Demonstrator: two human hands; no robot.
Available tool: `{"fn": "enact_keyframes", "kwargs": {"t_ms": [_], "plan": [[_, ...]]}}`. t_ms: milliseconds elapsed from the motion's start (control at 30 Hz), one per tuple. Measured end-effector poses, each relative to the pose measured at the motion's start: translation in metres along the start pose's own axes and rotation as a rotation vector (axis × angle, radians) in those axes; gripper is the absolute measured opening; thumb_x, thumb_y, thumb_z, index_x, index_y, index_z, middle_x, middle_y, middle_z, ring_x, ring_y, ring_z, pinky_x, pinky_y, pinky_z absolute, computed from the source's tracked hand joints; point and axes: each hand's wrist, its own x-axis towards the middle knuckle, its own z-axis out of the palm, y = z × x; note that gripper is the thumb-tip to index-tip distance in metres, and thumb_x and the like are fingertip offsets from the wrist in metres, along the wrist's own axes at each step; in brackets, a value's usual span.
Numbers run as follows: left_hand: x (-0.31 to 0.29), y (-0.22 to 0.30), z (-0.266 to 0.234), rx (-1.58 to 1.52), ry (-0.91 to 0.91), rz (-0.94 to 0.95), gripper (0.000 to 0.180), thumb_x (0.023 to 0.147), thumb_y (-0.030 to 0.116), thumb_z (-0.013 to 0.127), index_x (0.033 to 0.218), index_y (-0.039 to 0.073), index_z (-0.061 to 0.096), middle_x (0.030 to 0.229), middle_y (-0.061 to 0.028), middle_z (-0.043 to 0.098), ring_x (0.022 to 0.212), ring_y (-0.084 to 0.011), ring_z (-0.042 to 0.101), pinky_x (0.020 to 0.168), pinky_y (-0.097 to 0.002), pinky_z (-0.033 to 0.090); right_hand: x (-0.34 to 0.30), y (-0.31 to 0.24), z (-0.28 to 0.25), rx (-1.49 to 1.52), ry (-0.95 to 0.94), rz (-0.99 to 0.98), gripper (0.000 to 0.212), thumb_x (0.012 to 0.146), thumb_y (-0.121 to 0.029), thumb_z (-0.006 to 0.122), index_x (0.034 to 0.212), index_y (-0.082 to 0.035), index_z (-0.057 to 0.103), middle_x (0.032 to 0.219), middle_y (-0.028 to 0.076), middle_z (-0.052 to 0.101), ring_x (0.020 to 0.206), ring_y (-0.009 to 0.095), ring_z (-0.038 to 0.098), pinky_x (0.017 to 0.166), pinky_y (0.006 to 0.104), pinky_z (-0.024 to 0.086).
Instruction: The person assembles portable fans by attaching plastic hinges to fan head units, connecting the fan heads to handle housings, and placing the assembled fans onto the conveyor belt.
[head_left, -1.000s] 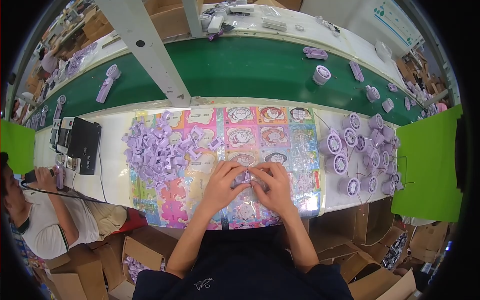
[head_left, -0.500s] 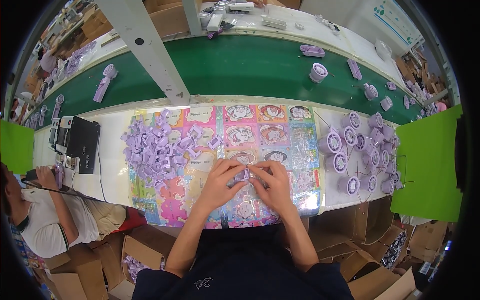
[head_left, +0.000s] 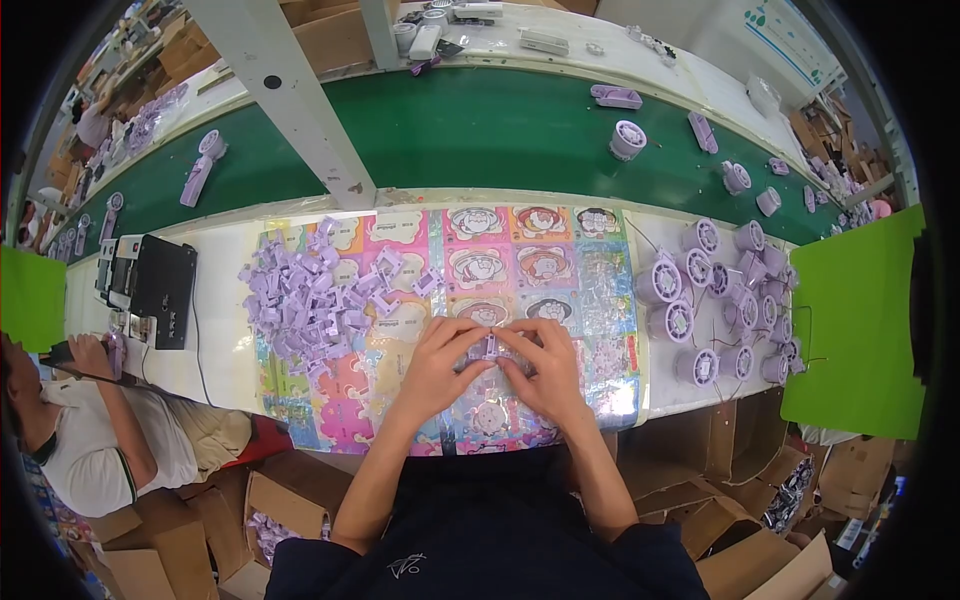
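Observation:
Between the fingertips of both hands is a small purple plastic bracket [head_left: 489, 347], held just above the patterned mat [head_left: 405, 355]. My left hand [head_left: 440, 362] pinches its left side with thumb and forefinger. From the other side, my right hand [head_left: 543, 366] closes on it the same way. The fingertips cover part of the piece, so its details are hard to make out. A heap of similar purple brackets [head_left: 315, 305] lies to the left of my hands. Several round purple fan housings [head_left: 671, 321] with thin wires stand on the right.
Beyond the table runs a green conveyor belt [head_left: 470, 135] carrying purple parts. A white post [head_left: 285, 100] rises at its near edge. A black device [head_left: 163, 292] stands at left, near a seated person [head_left: 110, 430]. Cardboard boxes [head_left: 290, 500] and a green panel [head_left: 858, 330] flank the workplace.
Both hands stay in nearly the same place with the bracket, which seems slightly turned between the fingertips. Purple parts on the belt have shifted slightly to the left.

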Motion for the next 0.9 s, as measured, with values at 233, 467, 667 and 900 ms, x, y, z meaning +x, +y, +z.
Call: {"fn": "enact_keyframes", "kwargs": {"t_ms": [233, 467, 667, 900], "plan": [[-0.0015, -0.0015, 0.0089, 0.105, 0.117, -0.05, 0.045, 0.074, 0.012, 0.086, 0.114, 0.001, 0.069, 0.111, -0.0106, 0.064, 0.103, -0.0322, 0.06, 0.088, -0.0419, 0.051, -0.0005, -0.0001, 0.0029, -0.016, 0.037, 0.041, 0.044, 0.077, -0.005, 0.076, 0.12, -0.011, 0.072, 0.111, 0.006, 0.065, 0.088, 0.025, 0.058, 0.081, 0.039, 0.047], [-0.0049, -0.0052, 0.0082, 0.084, 0.09, -0.028, 0.048, 0.072, 0.015, 0.088, 0.115, 0.001, 0.069, 0.111, -0.0112, 0.063, 0.103, -0.0327, 0.062, 0.086, -0.0413, 0.053, -0.0001, -0.0032, -0.0019, -0.047, -0.059, 0.012, 0.044, 0.08, -0.002, 0.072, 0.122, -0.013, 0.072, 0.116, 0.004, 0.066, 0.088, 0.022, 0.059, 0.084, 0.0377, 0.046], [-0.0041, -0.0019, 0.007, 0.038, 0.081, -0.062, 0.052, 0.07, 0.01, 0.089, 0.118, 0.0, 0.069, 0.114, -0.0121, 0.063, 0.103, -0.0302, 0.064, 0.085, -0.0384, 0.054, 0.0005, -0.0027, -0.0017, -0.025, -0.049, 0.012, 0.044, 0.08, -0.002, 0.072, 0.122, -0.013, 0.073, 0.116, 0.004, 0.067, 0.087, 0.022, 0.059, 0.084, 0.0377, 0.046], [-0.0044, -0.0033, 0.0038, -0.051, 0.042, -0.048, 0.044, 0.078, -0.003, 0.078, 0.121, -0.002, 0.068, 0.117, -0.0143, 0.06, 0.101, -0.0302, 0.063, 0.086, -0.037, 0.054, 0.0003, -0.0032, -0.001, -0.013, -0.041, 0.012, 0.044, 0.079, -0.001, 0.072, 0.122, -0.013, 0.073, 0.116, 0.005, 0.067, 0.087, 0.023, 0.059, 0.083, 0.0382, 0.046]]}}
